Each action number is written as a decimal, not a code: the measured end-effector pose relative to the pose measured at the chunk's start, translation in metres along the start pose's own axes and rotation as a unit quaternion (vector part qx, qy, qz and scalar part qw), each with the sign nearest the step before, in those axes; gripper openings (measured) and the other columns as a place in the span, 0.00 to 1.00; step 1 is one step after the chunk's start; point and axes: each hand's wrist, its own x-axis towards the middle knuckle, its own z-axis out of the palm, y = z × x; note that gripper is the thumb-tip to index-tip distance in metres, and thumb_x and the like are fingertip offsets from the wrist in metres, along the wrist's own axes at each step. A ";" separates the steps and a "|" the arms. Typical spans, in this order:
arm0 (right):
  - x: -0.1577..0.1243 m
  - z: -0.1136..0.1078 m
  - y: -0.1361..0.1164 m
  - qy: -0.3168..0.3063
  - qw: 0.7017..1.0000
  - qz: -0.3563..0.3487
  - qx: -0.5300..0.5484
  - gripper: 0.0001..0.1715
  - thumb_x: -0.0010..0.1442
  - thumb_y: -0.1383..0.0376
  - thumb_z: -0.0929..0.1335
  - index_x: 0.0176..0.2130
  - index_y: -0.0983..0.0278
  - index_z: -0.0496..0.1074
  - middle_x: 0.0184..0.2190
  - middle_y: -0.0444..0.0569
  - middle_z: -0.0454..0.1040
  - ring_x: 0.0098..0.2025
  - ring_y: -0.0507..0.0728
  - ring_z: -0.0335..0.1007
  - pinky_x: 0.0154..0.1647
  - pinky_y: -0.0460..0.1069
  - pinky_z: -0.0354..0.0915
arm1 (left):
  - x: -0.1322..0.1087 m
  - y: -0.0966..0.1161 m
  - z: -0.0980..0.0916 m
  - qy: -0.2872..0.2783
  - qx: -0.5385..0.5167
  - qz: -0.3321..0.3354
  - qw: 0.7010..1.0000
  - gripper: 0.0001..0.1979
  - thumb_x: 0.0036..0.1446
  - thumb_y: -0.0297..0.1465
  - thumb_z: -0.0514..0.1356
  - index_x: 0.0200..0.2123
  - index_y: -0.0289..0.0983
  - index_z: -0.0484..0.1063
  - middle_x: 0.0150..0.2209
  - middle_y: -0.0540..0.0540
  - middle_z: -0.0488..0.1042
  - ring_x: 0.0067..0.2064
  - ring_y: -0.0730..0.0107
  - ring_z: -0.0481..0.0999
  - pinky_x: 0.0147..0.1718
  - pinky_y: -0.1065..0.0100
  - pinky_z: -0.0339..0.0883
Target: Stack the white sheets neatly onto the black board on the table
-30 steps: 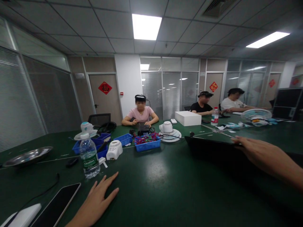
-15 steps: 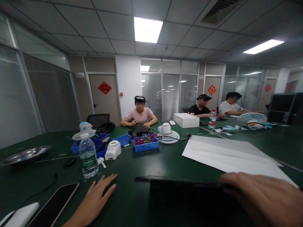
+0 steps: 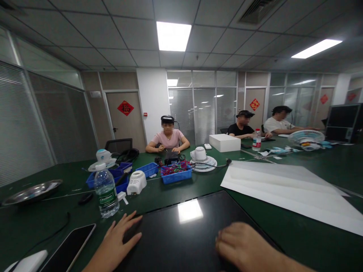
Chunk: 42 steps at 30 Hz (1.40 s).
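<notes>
A flat black glossy panel (image 3: pixel 184 230) lies on the green table right in front of me. My left hand (image 3: pixel 119 241) lies flat with fingers spread, its fingertips touching the panel's left edge. My right hand (image 3: pixel 244 249) rests palm-down on the panel's near right part, fingers slightly curled and holding nothing. A large white sheet (image 3: pixel 286 185) lies on the table to the right of the panel.
A water bottle (image 3: pixel 106 192), a phone (image 3: pixel 70 251), a white box corner (image 3: pixel 28 262), a metal dish (image 3: pixel 32 192), blue bins (image 3: pixel 176 174), small white fans (image 3: pixel 202 158) and a white box (image 3: pixel 224 142) stand on the green table (image 3: pixel 51 219). Three people sit at its far side.
My right hand brought the black panel from the right, off the white sheet, and laid it flat in front of me. My left hand barely moved and now touches its edge.
</notes>
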 end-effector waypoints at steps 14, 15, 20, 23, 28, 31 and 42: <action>-0.113 0.047 0.261 -0.150 0.869 0.464 -0.082 0.56 0.58 0.33 0.55 0.70 0.67 0.52 0.67 0.67 0.53 0.68 0.74 0.51 0.61 0.71 0.53 | 0.014 -0.006 0.014 0.025 -0.002 -0.013 1.000 0.25 0.63 0.46 0.51 0.58 0.45 0.72 0.67 0.43 0.62 0.67 0.51 0.61 0.66 0.42 0.46; -0.113 0.045 0.261 -0.151 0.872 0.459 -0.084 0.54 0.59 0.34 0.55 0.70 0.65 0.53 0.66 0.67 0.56 0.66 0.74 0.54 0.60 0.71 0.54 | 0.014 -0.006 0.015 0.020 0.003 -0.012 1.000 0.25 0.63 0.45 0.51 0.58 0.45 0.72 0.68 0.43 0.61 0.68 0.51 0.60 0.66 0.42 0.45; -0.106 0.027 0.255 -0.142 0.897 0.405 -0.102 0.38 0.65 0.43 0.56 0.61 0.64 0.67 0.53 0.63 0.70 0.55 0.70 0.67 0.55 0.64 0.59 | 0.015 -0.001 0.015 0.003 0.024 -0.012 1.000 0.26 0.64 0.46 0.48 0.59 0.44 0.71 0.69 0.43 0.59 0.69 0.54 0.58 0.66 0.45 0.48; -0.103 0.020 0.247 -0.142 0.910 0.377 -0.100 0.30 0.69 0.52 0.54 0.47 0.66 0.75 0.49 0.61 0.72 0.48 0.63 0.70 0.51 0.56 0.62 | 0.015 0.001 0.015 0.001 0.034 -0.010 0.999 0.27 0.64 0.46 0.47 0.59 0.43 0.71 0.69 0.42 0.59 0.68 0.54 0.59 0.67 0.45 0.46; -0.100 0.008 0.233 -0.134 0.898 0.400 -0.124 0.23 0.68 0.60 0.55 0.44 0.69 0.72 0.43 0.62 0.74 0.41 0.62 0.73 0.41 0.54 0.63 | 0.015 0.001 0.015 -0.001 0.044 -0.005 0.999 0.27 0.64 0.46 0.47 0.60 0.44 0.70 0.68 0.42 0.61 0.68 0.54 0.59 0.67 0.43 0.43; -0.092 -0.003 0.219 -0.132 0.895 0.404 -0.138 0.19 0.67 0.58 0.58 0.40 0.66 0.71 0.36 0.60 0.76 0.37 0.65 0.74 0.35 0.54 0.62 | 0.013 0.004 0.011 -0.006 0.046 -0.009 0.999 0.27 0.64 0.45 0.47 0.60 0.43 0.70 0.68 0.42 0.60 0.68 0.54 0.59 0.67 0.44 0.45; 0.008 -0.017 0.034 -0.105 0.979 0.170 0.048 0.24 0.69 0.49 0.57 0.39 0.59 0.74 0.32 0.49 0.79 0.35 0.60 0.76 0.38 0.52 0.65 | 0.006 0.002 0.007 0.008 0.038 -0.007 0.999 0.27 0.65 0.47 0.46 0.61 0.45 0.69 0.69 0.42 0.60 0.69 0.54 0.57 0.67 0.42 0.43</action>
